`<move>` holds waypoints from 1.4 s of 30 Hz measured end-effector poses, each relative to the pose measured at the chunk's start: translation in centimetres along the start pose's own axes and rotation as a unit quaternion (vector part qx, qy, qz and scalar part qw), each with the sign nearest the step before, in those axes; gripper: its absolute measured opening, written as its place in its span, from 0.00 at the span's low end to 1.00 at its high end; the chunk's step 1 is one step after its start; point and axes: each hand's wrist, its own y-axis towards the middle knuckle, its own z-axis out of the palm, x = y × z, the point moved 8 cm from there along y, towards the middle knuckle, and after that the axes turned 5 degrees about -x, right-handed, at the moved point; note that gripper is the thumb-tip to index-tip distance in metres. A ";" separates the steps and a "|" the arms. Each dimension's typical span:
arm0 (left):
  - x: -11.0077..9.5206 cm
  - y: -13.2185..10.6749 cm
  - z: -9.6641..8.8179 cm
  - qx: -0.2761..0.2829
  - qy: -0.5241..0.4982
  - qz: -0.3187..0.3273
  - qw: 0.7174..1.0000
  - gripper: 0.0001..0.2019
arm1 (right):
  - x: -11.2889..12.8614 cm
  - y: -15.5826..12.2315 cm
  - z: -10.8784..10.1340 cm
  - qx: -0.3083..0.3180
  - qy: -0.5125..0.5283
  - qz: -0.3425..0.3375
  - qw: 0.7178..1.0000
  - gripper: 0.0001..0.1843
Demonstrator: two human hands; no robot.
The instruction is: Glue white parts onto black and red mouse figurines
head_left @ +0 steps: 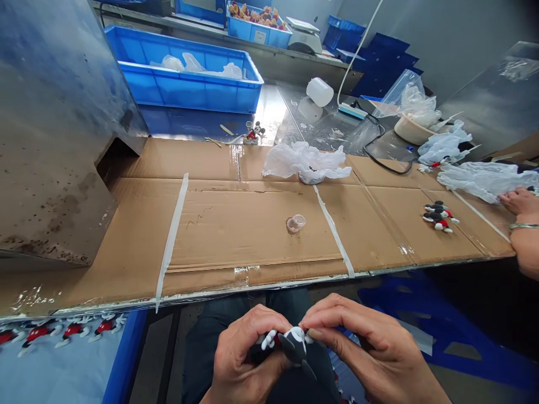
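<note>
Low in front of my lap, a small Mickey Mouse figurine (293, 343) with a white face, dark ears and a bit of red is held between both hands. My left hand (251, 353) is closed around its body, thumb below and fingers above. On the other side, my right hand (362, 336) pinches the figurine near its face with thumb and forefinger. Whether a small part sits in that pinch is hidden. Beyond my hands, a small clear cup (296, 223) stands on the cardboard table cover (252, 235).
A plastic-lined small bowl (310, 177) stands farther back. More figurines (438, 216) lie to the right, near another person's hand (520, 202). A metal housing (50, 146) rises at left. Figurines (71, 331) lie in a tray below. A blue bin (189, 84) is behind.
</note>
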 end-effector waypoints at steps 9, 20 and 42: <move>-0.3 0.0 0.1 0.009 0.016 0.021 1.000 0.11 | 0.6 0.0 0.2 0.015 -0.030 -0.019 0.999 0.09; -0.4 0.1 0.1 0.010 0.027 0.020 0.999 0.12 | 0.2 -0.2 0.3 0.024 -0.030 -0.043 0.998 0.10; -1.4 -0.3 0.5 0.034 0.066 0.074 0.994 0.10 | -1.8 -0.8 0.6 0.036 0.095 0.012 0.995 0.06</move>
